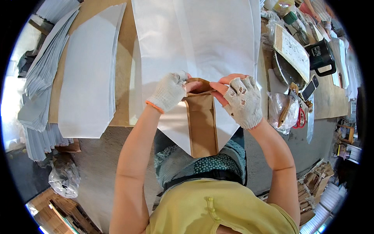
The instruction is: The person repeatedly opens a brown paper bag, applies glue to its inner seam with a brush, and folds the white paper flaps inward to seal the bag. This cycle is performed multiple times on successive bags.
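A strip of brown kraft paper (203,132) with folded side edges hangs over the near, tapered end of a large white paper sheet (194,43). At its top the brown paper bends into a fold or opening. My left hand (171,91), in a white fingerless knit glove with an orange cuff, pinches the left corner of that fold. On the right corner, the bare fingertips of my right hand (241,99) are closed as well; its similar glove is worn through with holes. What lies inside the fold is hidden.
White sheets (87,74) lie left on the board-topped table (124,78), beside tall paper stacks (50,66). To the right are a bowl (282,70) under a white board (292,52), a black mug (321,58), a phone (310,87), a brush (287,105) and red-handled scissors (300,118).
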Demonstrator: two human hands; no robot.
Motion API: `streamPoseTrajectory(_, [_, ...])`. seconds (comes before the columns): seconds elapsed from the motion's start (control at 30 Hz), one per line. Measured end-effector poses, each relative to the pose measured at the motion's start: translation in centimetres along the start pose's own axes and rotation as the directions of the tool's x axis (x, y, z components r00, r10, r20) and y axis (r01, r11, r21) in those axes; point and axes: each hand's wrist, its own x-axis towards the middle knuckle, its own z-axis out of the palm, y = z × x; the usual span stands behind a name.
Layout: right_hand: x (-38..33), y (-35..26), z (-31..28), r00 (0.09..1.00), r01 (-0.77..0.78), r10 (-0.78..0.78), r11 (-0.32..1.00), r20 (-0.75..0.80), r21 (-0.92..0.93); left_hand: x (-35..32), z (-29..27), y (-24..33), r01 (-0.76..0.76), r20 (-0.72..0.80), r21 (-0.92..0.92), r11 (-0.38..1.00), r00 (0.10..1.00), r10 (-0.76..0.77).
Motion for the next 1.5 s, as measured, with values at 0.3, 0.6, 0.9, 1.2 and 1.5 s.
streamPoseTrajectory(0.3, [-0.1, 0.6, -0.2, 0.998, 0.055, -0.055, 0.998, -0.01, 0.028, -0.1, 0.1, 0.5, 0.051, -0.027, 0.044, 0.998, 0.998, -0.05])
streamPoseTrajectory(0.6, [-0.6, -0.2, 0.7, 0.953, -0.301, 0.3, 0.923, 0.042, 0.24, -1.2, 1.0, -1.1, -0.142, -0.086, -0.174, 0.974, 0.988, 0.129])
streamPoseTrajectory(0.9, [-1.0, -0.5, 1.6, 0.883, -0.468, 0.458, 0.839, 0.106, 0.278, -0.9, 1.3, -1.0, -0.12, -0.195, -0.091, 0.989, 0.976, 0.1])
streamPoseTrajectory(1.2, [-0.4, 0.5, -0.5, 0.869, -0.493, 0.424, 0.774, 0.253, 0.397, -0.9, 1.1, -0.6, -0.111, -0.188, -0.04, 0.993, 0.977, 0.102])
streamPoseTrajectory(1.5, [1.0, 2.0, -1.5, 0.808, -0.559, 0.374, 0.732, 0.456, 0.389, -1.3, 0.4, -0.1, -0.241, -0.025, -0.137, 0.961, 0.971, 0.24])
